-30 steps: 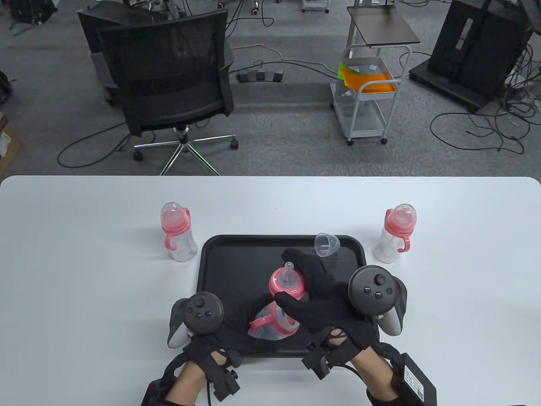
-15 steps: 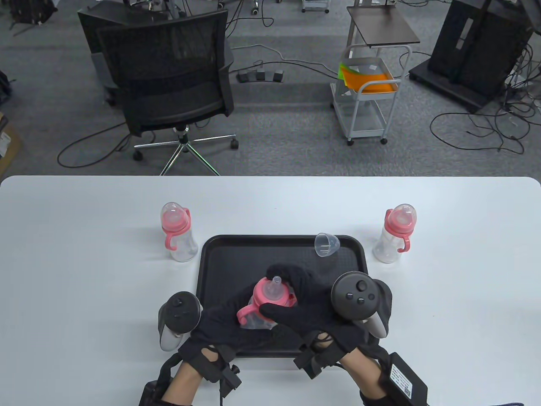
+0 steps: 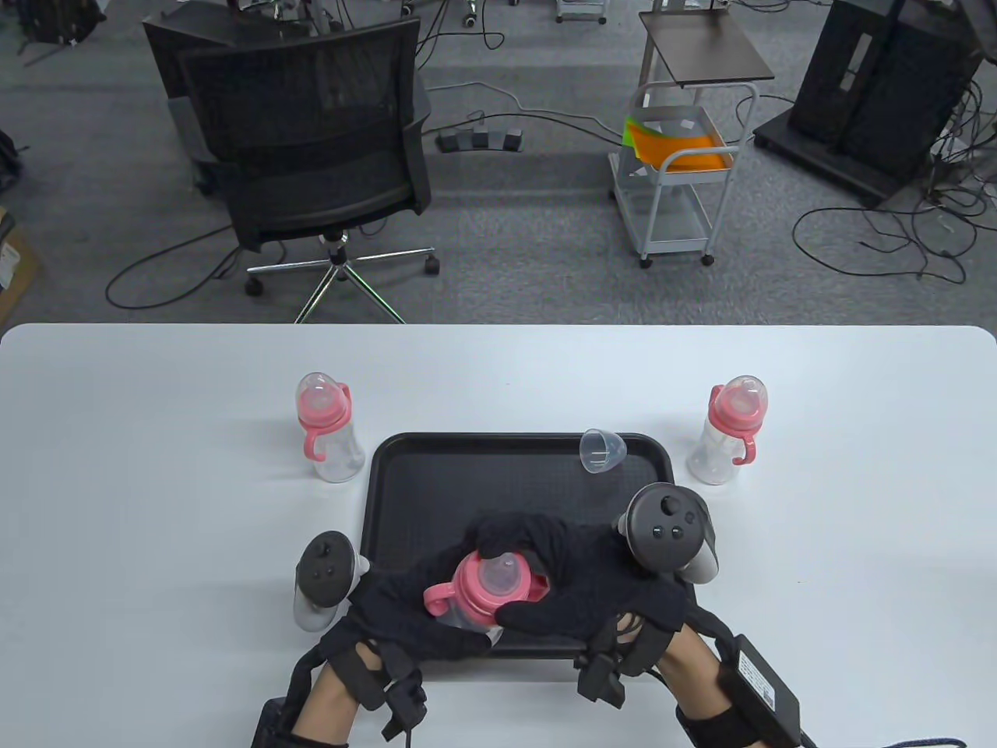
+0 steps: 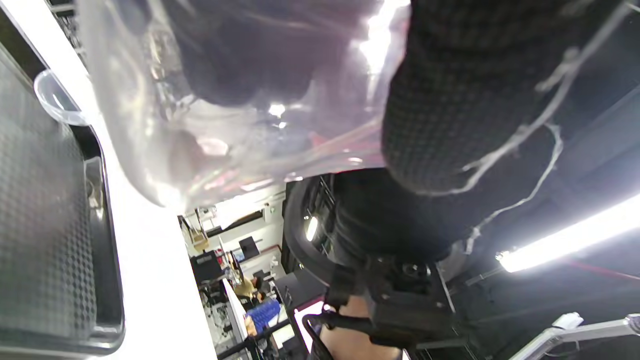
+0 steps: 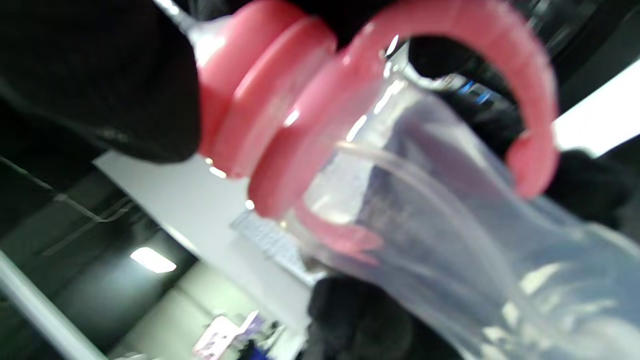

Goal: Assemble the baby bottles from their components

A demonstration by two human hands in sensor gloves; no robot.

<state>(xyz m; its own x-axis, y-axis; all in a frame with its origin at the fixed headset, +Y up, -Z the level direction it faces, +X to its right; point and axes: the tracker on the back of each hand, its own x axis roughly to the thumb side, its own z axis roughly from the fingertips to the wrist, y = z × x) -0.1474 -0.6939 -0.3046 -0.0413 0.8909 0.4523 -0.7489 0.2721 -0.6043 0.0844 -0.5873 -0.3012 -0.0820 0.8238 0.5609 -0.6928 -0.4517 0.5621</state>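
Observation:
My left hand (image 3: 413, 615) grips the clear bottle body (image 3: 467, 623) over the near edge of the black tray (image 3: 467, 475); the body fills the left wrist view (image 4: 225, 115). My right hand (image 3: 576, 584) grips the pink collar with its nipple (image 3: 494, 580), which sits on the bottle's neck. The right wrist view shows the pink collar (image 5: 260, 95), the pink handles (image 5: 500, 65) and the clear body (image 5: 450, 260) close up. A loose clear cap (image 3: 601, 449) lies on the tray's far right; it also shows in the left wrist view (image 4: 55, 100).
Two capped bottles with pink handles stand on the white table, one left of the tray (image 3: 327, 428) and one right of it (image 3: 728, 428). An office chair (image 3: 311, 156) and a cart (image 3: 681, 156) stand on the floor beyond the table.
The right hand brought the pink collar down and to the left onto the bottle in the left hand. Both hands drew toward the near tray edge and the bottle tilted more upright.

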